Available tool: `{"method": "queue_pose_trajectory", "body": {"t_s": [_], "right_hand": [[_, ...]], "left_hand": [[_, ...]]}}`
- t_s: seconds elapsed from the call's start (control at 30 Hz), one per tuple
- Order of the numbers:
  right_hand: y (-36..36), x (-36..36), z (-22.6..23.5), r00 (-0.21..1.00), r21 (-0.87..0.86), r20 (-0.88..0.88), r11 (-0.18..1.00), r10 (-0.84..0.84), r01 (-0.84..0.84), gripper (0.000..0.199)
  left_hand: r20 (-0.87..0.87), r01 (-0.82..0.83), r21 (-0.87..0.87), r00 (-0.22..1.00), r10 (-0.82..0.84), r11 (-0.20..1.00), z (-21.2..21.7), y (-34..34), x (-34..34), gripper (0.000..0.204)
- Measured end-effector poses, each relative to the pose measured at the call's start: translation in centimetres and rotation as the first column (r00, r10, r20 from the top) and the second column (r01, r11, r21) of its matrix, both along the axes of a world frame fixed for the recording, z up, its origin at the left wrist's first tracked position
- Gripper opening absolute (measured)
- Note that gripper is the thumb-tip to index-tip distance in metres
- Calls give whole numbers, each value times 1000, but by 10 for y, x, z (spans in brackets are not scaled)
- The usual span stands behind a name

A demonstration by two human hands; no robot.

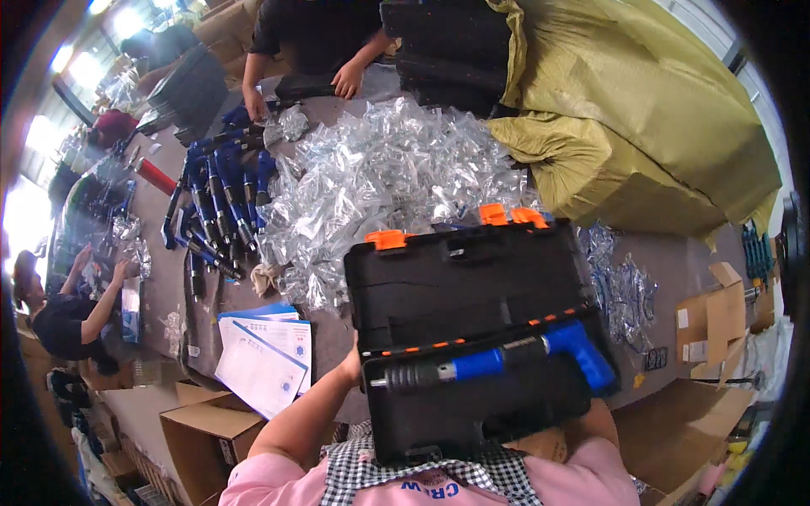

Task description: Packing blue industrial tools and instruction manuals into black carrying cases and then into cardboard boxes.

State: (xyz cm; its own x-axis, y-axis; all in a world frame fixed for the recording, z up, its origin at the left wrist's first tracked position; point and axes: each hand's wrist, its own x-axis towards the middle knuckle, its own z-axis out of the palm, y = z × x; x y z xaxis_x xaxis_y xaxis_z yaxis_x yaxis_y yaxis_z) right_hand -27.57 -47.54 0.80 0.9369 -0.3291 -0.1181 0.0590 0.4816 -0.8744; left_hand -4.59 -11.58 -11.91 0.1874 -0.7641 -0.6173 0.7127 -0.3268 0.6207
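- While the open black tool case (472, 337) sits at the near edge of the worktop (666, 261), against the person's chest, the left hand (353, 364) grips its left side, fingers hidden behind the shell.
- Right hand is concealed by the case; whether its grip is closed I cannot tell.
- Inside the lower half lies a blue-and-black power tool (506, 358).
- Clear plastic bags (380, 185) are heaped mid-worktop; blue tools (219, 202) lie toward its left edge, printed sheets (266, 354) nearer.
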Motion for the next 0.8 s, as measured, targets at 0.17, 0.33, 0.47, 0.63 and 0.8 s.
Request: {"method": "queue_pose_trajectory", "body": {"t_s": [0.17, 0.33, 0.47, 0.63, 0.8], "right_hand": [[51, 52, 11, 994, 7, -49, 995, 96, -95, 57], [70, 99, 24, 972, 31, -104, 978, 210, -207, 57], [-28, 66, -47, 959, 14, -201, 980, 198, -199, 46], [-89, 56, -14, 849, 476, -10, 749, 529, -461, 70], [36, 100, 15, 912, -554, -361, 832, -194, -42, 63]], "left_hand": [[-112, -237, 59, 964, 243, 970, -32, 63, 27, 102], [262, -618, -33, 753, 603, 786, 8, 77, 13, 80], [243, -511, 16, 835, 493, 859, 65, 66, 9, 89], [409, -390, -74, 828, 384, 918, 111, 31, 22, 85], [363, -511, -220, 748, 556, 831, 84, 55, 16, 77]]}}
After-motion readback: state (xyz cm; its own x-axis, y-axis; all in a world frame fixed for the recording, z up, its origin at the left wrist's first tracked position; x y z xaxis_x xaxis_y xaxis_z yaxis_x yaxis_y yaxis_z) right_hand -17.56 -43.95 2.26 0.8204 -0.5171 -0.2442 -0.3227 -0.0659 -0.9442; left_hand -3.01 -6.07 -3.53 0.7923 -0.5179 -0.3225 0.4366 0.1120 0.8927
